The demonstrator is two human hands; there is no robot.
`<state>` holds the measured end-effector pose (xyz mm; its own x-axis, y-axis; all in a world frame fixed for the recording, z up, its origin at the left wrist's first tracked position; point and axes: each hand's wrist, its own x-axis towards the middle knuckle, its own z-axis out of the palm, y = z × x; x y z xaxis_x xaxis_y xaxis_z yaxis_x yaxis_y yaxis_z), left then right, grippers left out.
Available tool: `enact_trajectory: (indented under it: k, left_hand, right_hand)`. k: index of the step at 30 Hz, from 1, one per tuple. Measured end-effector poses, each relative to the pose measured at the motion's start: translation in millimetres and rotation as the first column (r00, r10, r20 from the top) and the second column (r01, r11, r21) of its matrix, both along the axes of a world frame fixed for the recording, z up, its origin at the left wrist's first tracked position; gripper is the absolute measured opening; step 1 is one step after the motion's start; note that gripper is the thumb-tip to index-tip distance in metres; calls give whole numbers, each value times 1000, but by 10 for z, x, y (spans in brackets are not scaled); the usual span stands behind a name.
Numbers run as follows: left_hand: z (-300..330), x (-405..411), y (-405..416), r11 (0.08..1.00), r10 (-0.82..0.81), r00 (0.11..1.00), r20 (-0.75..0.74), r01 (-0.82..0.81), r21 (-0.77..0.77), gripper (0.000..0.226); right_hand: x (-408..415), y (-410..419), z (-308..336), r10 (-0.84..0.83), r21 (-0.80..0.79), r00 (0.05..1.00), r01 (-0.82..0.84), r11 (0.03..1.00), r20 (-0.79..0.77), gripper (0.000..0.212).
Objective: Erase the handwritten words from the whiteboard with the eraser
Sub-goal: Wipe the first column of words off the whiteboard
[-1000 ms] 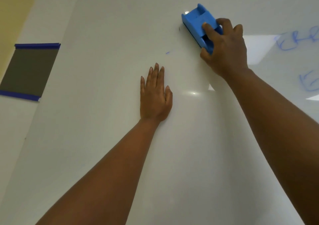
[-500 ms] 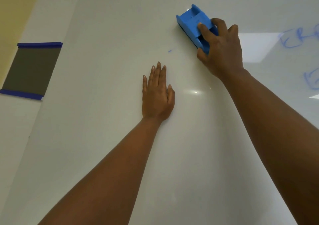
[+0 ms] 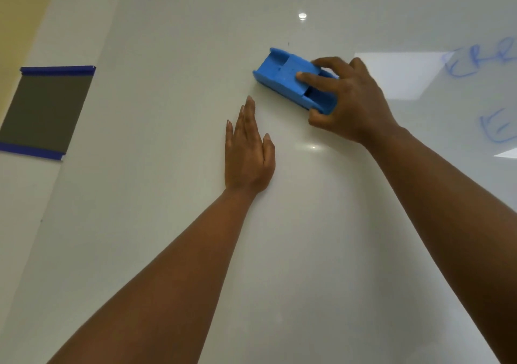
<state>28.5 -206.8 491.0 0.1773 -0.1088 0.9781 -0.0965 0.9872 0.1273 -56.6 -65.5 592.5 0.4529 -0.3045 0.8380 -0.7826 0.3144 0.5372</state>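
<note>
A glossy whiteboard point(image 3: 173, 252) fills the view. My right hand point(image 3: 352, 103) grips a blue plastic eraser point(image 3: 282, 75) and presses it flat on the board, tilted with its free end pointing up-left. My left hand point(image 3: 249, 151) lies flat on the board with its fingers together, fingertips just below-left of the eraser. Faint blue handwriting point(image 3: 481, 61) stays at the right edge, and more blue letters point(image 3: 498, 129) sit below it, cut off by the frame.
A dark grey panel with blue taped edges point(image 3: 44, 112) hangs on the wall left of the board. A yellow wall strip point(image 3: 19, 14) shows at the top left. A bright window reflection point(image 3: 400, 75) lies on the board beside my right hand.
The eraser in my right hand has swept down and left over the small blue mark, which no longer shows. My left hand has stayed flat on the board.
</note>
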Motion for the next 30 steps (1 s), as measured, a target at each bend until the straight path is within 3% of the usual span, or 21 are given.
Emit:
enact_trajectory:
  k: [4,10,15,21,30]
  left_hand:
    - [-9,2,-9,1000,19,1000,-4,-19,9,61]
    - [-12,8,21,999,26,1000,8,-26,20,65]
    - [-14,5,1,999,43,999,0,-43,16,64]
    - [-10,-8,-14,999,53,999,-9,-53,6,63]
    - [0,-17,-29,999,41,999,-20,-41,1,63]
  right_hand:
    - [51,-62,-49,-5,-128,995,17,992,100,56]
    - [69,-154,-192,-41,-23,999,41,999,9,58]
    - [47,-92,-81,-137,-82,989,133,988,-51,54]
    - [120,-131,185,-193,-283,969,231,931,157,50]
    - [323,-400,57,-194,-59,981,194,979,-6,55]
